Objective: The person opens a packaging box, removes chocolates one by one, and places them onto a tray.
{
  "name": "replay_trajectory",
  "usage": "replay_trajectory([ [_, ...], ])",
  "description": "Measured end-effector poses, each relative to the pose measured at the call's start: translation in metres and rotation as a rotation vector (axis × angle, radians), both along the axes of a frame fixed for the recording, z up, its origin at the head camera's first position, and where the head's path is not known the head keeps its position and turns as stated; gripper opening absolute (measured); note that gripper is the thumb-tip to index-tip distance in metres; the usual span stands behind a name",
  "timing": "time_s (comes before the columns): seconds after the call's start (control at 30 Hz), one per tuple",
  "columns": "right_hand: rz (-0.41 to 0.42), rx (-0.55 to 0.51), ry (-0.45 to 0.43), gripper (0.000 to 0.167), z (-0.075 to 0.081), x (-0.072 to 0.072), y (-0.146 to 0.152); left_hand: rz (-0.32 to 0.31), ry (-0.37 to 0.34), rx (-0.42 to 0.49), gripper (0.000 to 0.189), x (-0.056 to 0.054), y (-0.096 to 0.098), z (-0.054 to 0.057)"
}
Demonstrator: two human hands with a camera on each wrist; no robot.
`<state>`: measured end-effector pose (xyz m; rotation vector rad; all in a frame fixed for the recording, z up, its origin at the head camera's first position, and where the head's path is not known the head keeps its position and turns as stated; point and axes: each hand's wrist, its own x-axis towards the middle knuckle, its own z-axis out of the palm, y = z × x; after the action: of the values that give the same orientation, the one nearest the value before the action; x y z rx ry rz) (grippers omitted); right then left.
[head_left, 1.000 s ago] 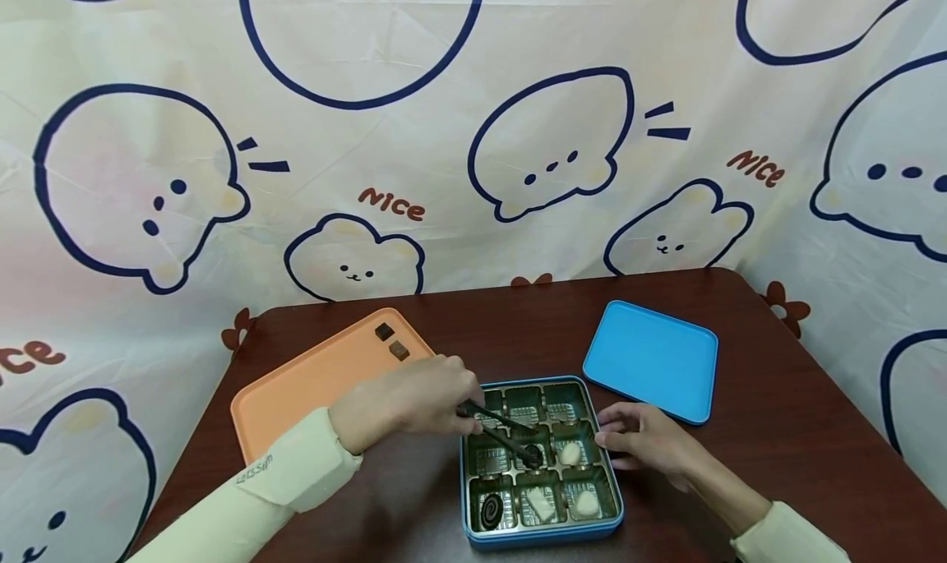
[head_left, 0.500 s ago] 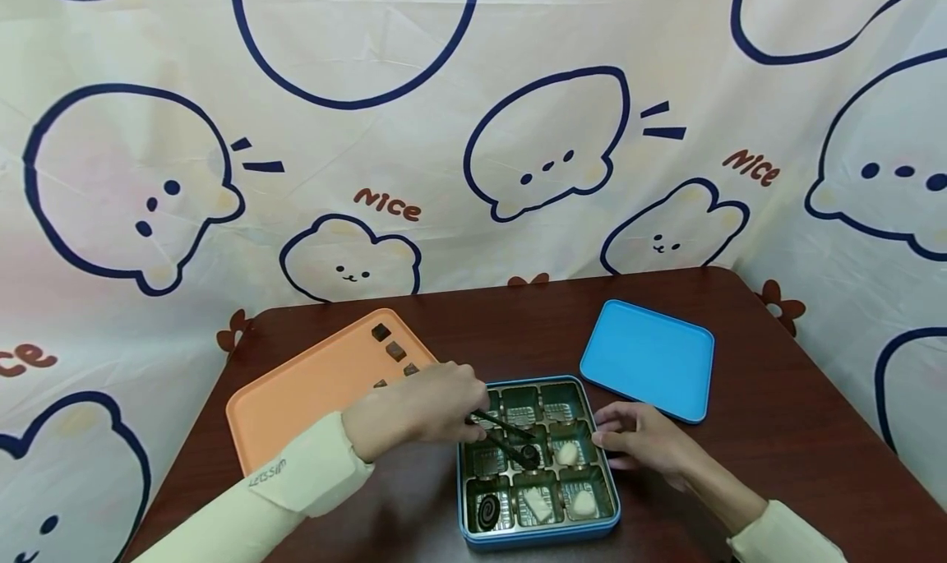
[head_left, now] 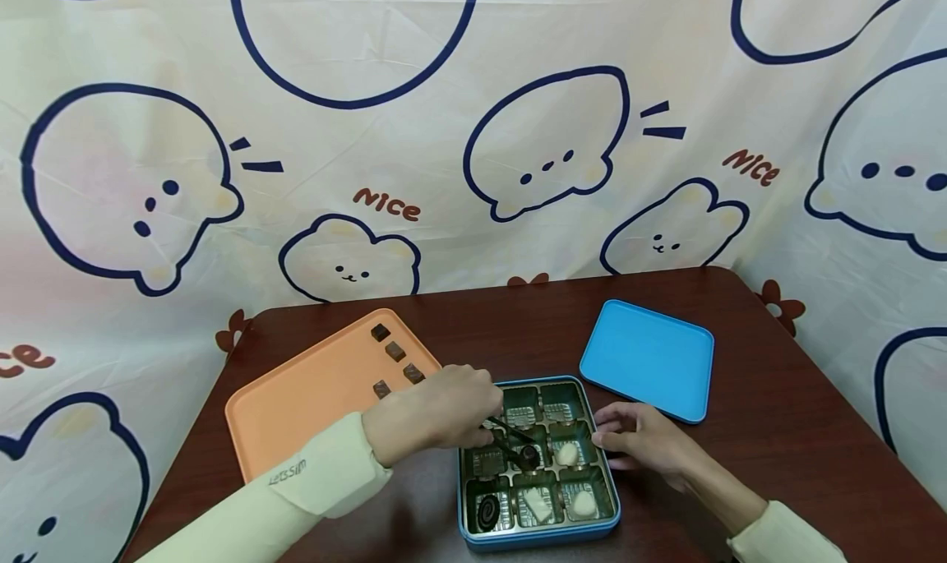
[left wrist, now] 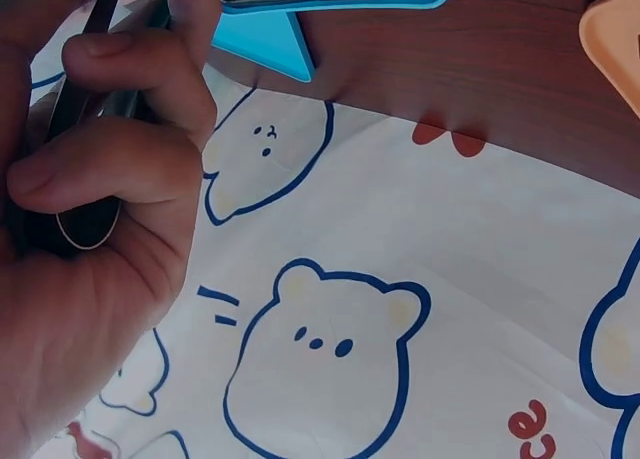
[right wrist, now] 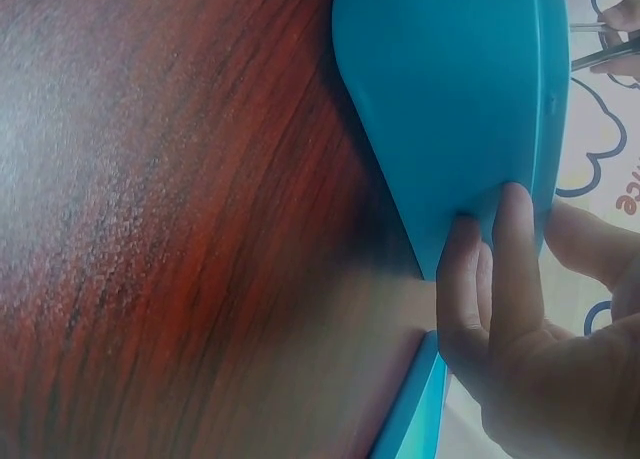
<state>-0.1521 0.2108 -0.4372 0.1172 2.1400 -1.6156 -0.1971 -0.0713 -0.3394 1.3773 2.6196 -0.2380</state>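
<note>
My left hand (head_left: 444, 407) holds black tongs (head_left: 513, 429) over a blue tin (head_left: 547, 536) with a gold divided insert. The tongs' ends reach into the middle compartment, where one touches a dark round sweet (head_left: 528, 457); a firm pinch cannot be told. In the left wrist view, curled fingers (left wrist: 140, 169) wrap the tongs. My right hand (head_left: 647, 440) rests against the tin's right side, its fingers fairly straight on the blue wall (right wrist: 450, 109) and the thumb by the rim. A black spiral sweet (head_left: 488, 512) and several white pieces (head_left: 538, 505) lie in other compartments.
An orange tray (head_left: 296, 390) with several brown cubes (head_left: 395, 351) lies at the left, partly behind my left arm. A blue lid-like tray (head_left: 651, 357) is at the back right. A patterned cloth (head_left: 444, 152) hangs behind the brown table (head_left: 518, 333).
My left hand has moved right and closer to the tin, uncovering more brown cubes on the orange tray. The tongs' ends stay in the middle compartment. My right hand keeps its place.
</note>
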Motion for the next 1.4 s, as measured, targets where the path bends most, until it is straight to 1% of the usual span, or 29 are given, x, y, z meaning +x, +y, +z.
replay_trajectory([
  [0.17,-0.002,0.001,-0.004,0.049,0.000,0.000,-0.001,0.016,0.006,-0.029,0.022,0.001,0.004,-0.004],
  [0.33,-0.003,0.002,-0.002,0.048,0.001,0.001,-0.001,0.025,0.002,-0.022,0.020,0.000,0.005,-0.006],
  [0.63,0.000,-0.003,0.001,0.048,0.001,0.001,0.000,-0.004,0.021,-0.025,0.021,-0.001,0.005,-0.005],
  [0.77,0.003,-0.005,0.001,0.048,0.001,0.001,0.000,-0.005,-0.002,-0.014,0.017,-0.002,0.005,-0.003],
  [0.93,0.004,-0.004,-0.004,0.048,0.002,0.002,-0.001,0.009,-0.034,-0.003,0.015,-0.004,0.003,0.001],
  [1.13,0.001,-0.003,-0.006,0.047,0.001,0.001,0.000,0.027,-0.078,0.022,0.016,-0.005,-0.002,0.011],
  [1.2,0.002,-0.003,-0.004,0.048,0.000,0.000,0.000,0.025,-0.093,0.043,0.016,-0.006,-0.005,0.014],
  [1.33,0.004,-0.002,-0.001,0.048,0.000,-0.001,0.001,0.002,-0.124,0.102,0.019,-0.008,-0.010,0.021],
  [1.4,0.005,-0.002,0.000,0.048,0.000,-0.001,0.001,-0.004,-0.129,0.112,0.020,-0.009,-0.011,0.024],
])
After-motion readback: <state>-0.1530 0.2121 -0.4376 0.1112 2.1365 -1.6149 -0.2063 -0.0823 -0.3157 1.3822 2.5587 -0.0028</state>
